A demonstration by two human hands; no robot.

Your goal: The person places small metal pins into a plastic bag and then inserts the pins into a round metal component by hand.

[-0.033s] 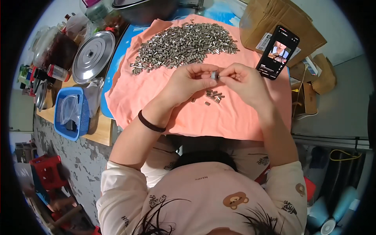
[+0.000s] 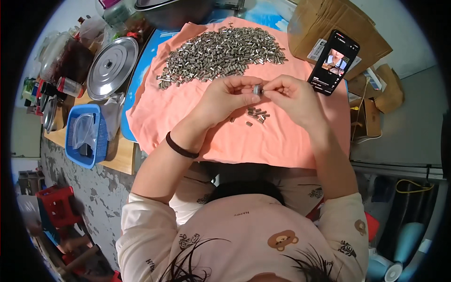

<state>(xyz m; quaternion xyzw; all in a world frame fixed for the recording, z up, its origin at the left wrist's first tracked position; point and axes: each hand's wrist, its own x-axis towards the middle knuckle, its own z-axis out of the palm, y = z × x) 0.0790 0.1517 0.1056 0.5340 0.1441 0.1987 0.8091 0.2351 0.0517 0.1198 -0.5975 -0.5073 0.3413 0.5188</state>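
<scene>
Pinching a round metal piece (image 2: 257, 90) from nine o'clock, the left hand (image 2: 224, 97) faces the right hand (image 2: 295, 99), fingertips (image 2: 269, 88) pressed together at three; I see loose metal bits (image 2: 257, 113) at six, a pile (image 2: 221, 52) toward eleven.

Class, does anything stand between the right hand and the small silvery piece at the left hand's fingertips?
Nothing visible does: the right hand reaches right up to the silvery piece, which the left hand holds.
</scene>
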